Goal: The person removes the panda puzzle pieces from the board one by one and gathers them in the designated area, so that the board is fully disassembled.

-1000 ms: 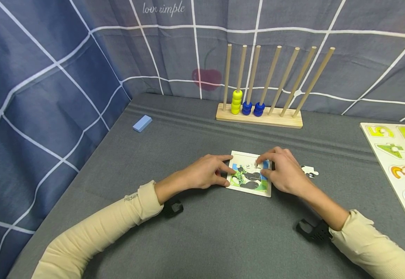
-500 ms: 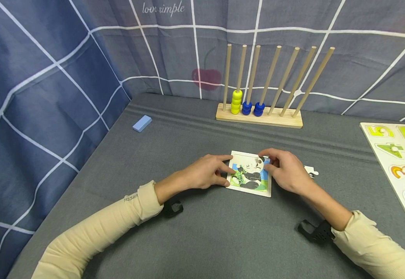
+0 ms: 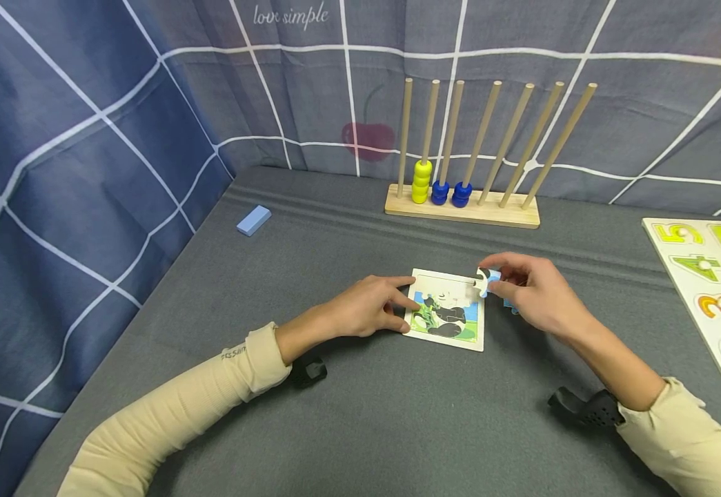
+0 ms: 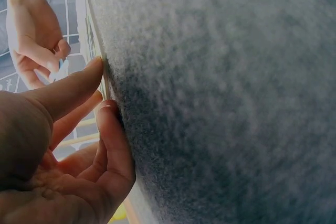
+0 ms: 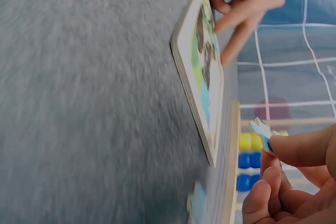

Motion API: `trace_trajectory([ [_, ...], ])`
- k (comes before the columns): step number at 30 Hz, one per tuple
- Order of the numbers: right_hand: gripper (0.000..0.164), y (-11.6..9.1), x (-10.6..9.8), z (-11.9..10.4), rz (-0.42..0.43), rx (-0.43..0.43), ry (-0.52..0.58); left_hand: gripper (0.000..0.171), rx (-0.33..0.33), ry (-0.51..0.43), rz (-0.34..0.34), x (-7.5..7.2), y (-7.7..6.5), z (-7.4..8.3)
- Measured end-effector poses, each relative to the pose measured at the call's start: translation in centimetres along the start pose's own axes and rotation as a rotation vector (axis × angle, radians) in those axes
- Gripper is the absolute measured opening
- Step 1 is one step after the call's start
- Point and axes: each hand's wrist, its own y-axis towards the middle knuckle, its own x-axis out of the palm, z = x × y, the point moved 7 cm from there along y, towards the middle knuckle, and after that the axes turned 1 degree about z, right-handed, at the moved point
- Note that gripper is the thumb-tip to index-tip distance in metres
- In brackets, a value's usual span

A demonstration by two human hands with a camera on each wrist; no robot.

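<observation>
Cream sleeves (image 3: 174, 407) are worn on both forearms, on the near side of the panda puzzle board (image 3: 444, 338), and a black fitting (image 3: 308, 373) is carried at each wrist. The puzzle board is laid flat on the dark grey tabletop (image 3: 397, 421); its near part is covered by black, green and blue artwork, its far part is mostly pale. Its left edge is touched by the left hand (image 3: 369, 307), whose fingers and thumb are spread apart. Just above its far right corner, a puzzle piece (image 3: 486, 279) in white, black and blue is pinched between thumb and fingers of the right hand (image 3: 543, 293). To the right of the puzzle board, a loose piece (image 5: 198, 203) is partly hidden by that hand in the head view. Farther right, a number board (image 3: 690, 288) is cut off by the frame edge. Well left of and beyond the puzzle board, a blue block (image 3: 254, 220) is set down. Straight beyond it, a wooden rack (image 3: 503, 218) is placed, with yellow beads (image 3: 421, 183) and blue beads (image 3: 461, 195) threaded on its rods. Farthest from it, a grey-blue curtain (image 3: 310, 96) is crossed by white lines.
</observation>
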Motion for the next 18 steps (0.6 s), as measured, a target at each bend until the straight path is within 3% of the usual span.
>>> trace_trajectory([
  [18,0.020,-5.1,-5.8,7.2,0.092,0.193,0.117,0.038,0.000,0.008,-0.003,0.1,0.1,-0.1],
])
